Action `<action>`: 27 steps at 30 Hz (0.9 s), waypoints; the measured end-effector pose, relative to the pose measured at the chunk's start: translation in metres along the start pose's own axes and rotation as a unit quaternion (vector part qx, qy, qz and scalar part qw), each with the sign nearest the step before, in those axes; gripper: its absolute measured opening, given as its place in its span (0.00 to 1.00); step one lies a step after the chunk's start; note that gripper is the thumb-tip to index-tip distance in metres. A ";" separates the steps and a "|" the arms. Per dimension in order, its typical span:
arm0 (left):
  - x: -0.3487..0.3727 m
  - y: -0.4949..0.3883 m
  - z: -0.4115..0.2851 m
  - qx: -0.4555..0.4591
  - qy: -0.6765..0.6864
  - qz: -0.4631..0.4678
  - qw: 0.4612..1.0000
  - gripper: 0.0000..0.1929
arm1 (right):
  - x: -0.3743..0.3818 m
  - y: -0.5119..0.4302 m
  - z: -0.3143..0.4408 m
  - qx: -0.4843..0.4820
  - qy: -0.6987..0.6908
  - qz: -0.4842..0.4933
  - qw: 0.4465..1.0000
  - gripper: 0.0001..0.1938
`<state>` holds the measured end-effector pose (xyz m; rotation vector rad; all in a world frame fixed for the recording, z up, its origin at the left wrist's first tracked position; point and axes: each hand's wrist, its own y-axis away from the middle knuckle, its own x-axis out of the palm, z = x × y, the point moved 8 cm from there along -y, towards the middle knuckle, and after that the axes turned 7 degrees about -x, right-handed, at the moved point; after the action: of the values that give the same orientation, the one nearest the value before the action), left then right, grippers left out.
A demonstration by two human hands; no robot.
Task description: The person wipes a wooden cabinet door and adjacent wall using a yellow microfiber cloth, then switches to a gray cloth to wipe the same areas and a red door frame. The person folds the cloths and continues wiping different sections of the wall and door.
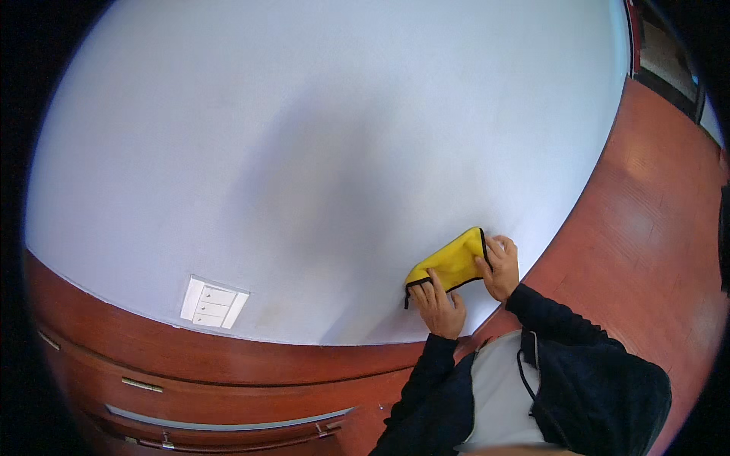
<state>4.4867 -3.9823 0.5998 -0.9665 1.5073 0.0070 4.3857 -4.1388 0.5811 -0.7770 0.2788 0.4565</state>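
A folded yellow cloth (453, 261) with black edging lies up against a white wall (342, 142). My left hand (440, 308) grips its lower left end, fingers bent over the black hem. At the cloth's right end, my right hand (499, 269) has its thumb on the yellow face and its other fingers at or behind the edge, partly hidden. A short black strip of the edging hangs from the lower left corner. Both hands are close to the wall.
A white three-button switch panel (214, 304) is set in the wall at the lower left. Below runs a reddish-brown wooden frame and door (228, 399) with metal hinges and a handle bar. Reddish flooring (644, 228) stretches along the right, towards a dark-edged opening (664, 62).
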 end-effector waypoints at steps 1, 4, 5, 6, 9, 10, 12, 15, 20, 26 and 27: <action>-0.005 -0.009 -0.012 0.015 -0.001 -0.014 1.000 0.46 | -0.006 -0.004 -0.008 0.049 -0.065 -0.007 0.997 0.12; -0.043 -0.059 -0.060 0.046 0.025 -0.086 0.995 0.43 | -0.033 -0.055 -0.013 0.169 -0.269 -0.070 0.945 0.15; -0.061 -0.080 -0.076 0.056 0.022 -0.113 0.992 0.42 | -0.046 -0.085 0.000 0.143 -0.339 -0.109 0.924 0.16; -0.079 -0.101 -0.088 0.049 0.029 -0.132 0.990 0.41 | -0.073 -0.115 0.026 0.025 -0.334 -0.189 0.923 0.14; -0.138 -0.156 -0.119 0.102 0.047 -0.219 0.969 0.39 | -0.121 -0.192 0.099 -0.245 -0.153 -0.227 0.930 0.11; -0.149 -0.171 -0.120 0.078 0.032 -0.229 0.970 0.39 | -0.128 -0.204 0.114 -0.303 -0.138 -0.224 0.916 0.11; -0.164 -0.183 -0.126 0.116 0.033 -0.265 0.957 0.40 | -0.124 -0.224 0.126 -0.350 -0.089 -0.160 0.919 0.12; -0.135 -0.170 -0.115 0.086 -0.016 -0.259 0.962 0.41 | -0.109 -0.202 0.101 -0.358 -0.055 -0.120 0.924 0.13; 0.008 -0.086 -0.087 -0.008 -0.100 -0.020 0.995 0.49 | -0.064 -0.100 0.002 -0.282 -0.046 -0.012 0.958 0.25; 0.018 -0.093 -0.119 0.060 -0.020 -0.015 0.998 0.49 | -0.082 -0.114 -0.033 -0.192 -0.055 -0.027 0.979 0.24; -0.001 -0.114 -0.133 0.076 -0.005 -0.066 0.995 0.48 | -0.094 -0.137 -0.025 -0.189 -0.040 -0.046 0.980 0.24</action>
<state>4.4414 -4.1263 0.6894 -0.9402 1.4102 -0.1955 4.3701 -4.2699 0.6854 -1.1339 0.0794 0.4588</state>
